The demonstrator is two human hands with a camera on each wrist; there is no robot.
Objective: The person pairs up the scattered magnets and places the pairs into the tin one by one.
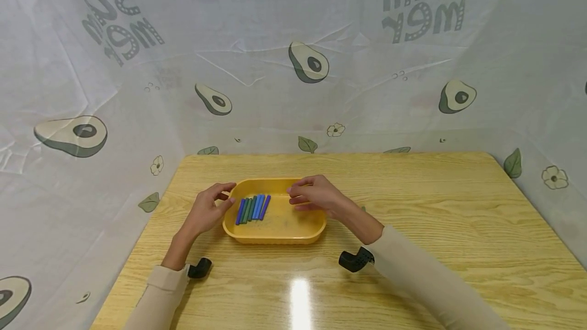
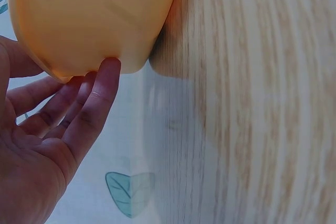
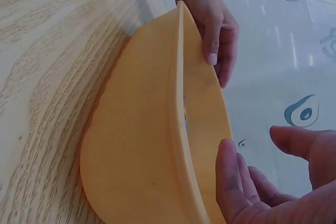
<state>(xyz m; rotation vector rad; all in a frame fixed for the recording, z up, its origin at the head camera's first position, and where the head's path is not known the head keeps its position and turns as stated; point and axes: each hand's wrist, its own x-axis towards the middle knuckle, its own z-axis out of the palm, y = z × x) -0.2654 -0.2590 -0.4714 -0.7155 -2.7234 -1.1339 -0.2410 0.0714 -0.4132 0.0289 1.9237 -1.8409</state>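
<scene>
A yellow plastic tray (image 1: 275,236) stands on the wooden table. Inside it, toward the left end, several purple, green and blue chalk-like sticks (image 1: 252,209) lie side by side. My left hand (image 1: 207,210) grips the tray's left end, thumb over the rim and fingers against the outer wall (image 2: 79,19). Over the right end hovers my right hand (image 1: 316,195), its fingers loosely bent and nothing between them. In the right wrist view the thumb (image 3: 294,140) stands apart from the fingertips, which overlap the tray's far rim.
Dark smudges mark the tray floor (image 1: 284,223). A small green thing (image 1: 364,209) shows just past my right forearm. Black wrist mounts (image 1: 355,259) stick out under both sleeves. A printed cloth (image 1: 257,131) hangs behind the table (image 1: 435,208) and at its sides.
</scene>
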